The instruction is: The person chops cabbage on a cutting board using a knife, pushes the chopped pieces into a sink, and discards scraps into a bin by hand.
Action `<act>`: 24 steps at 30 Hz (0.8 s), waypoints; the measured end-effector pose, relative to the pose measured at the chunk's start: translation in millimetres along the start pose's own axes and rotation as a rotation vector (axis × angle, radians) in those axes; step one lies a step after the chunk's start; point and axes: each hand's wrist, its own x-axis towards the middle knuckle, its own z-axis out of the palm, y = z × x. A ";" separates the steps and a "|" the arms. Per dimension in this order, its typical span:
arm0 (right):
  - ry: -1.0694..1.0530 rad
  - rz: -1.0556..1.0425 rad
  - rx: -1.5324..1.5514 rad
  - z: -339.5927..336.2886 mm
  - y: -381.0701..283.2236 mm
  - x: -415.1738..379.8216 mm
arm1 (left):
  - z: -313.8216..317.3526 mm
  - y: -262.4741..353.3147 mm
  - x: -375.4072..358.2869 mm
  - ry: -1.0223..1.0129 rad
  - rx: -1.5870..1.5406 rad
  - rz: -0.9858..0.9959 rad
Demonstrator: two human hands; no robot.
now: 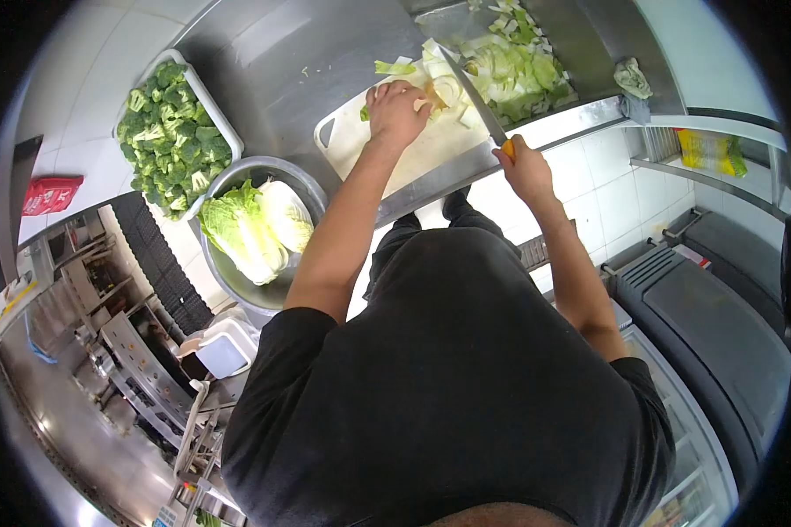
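Observation:
My right hand [526,169] is closed round the yellow handle of a long knife [476,95], whose blade points up and left beside cut cabbage pieces [448,90]. On the white cutting board [369,173], my left hand [398,112] rests at the left end of the cabbage, its fingers curled and partly spread; whether it grips a piece is hidden. Chopped cabbage [523,77] fills the steel sink basin to the right of the board. A small green leaf piece [395,67] lies beyond my left hand.
A white tray of broccoli [171,132] stands at the left. Near it, a metal bowl [310,189] holds cabbage heads [255,224]. A crumpled cloth [633,79] lies right of the basin, and a yellow packet [710,153] sits on a side shelf.

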 end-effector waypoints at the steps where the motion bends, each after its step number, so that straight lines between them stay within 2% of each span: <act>1: -0.016 -0.001 0.002 0.7 0.0 -4.7 | 8.5 1.5 9.8 -0.030 0.003 -0.006; 10: -0.057 0.036 0.020 -0.1 5.3 -48.9 | 38.6 9.9 41.3 -0.117 -0.069 0.039; 24: -0.077 0.038 -0.001 -5.0 16.9 -60.1 | 40.7 8.8 44.2 -0.183 -0.054 0.043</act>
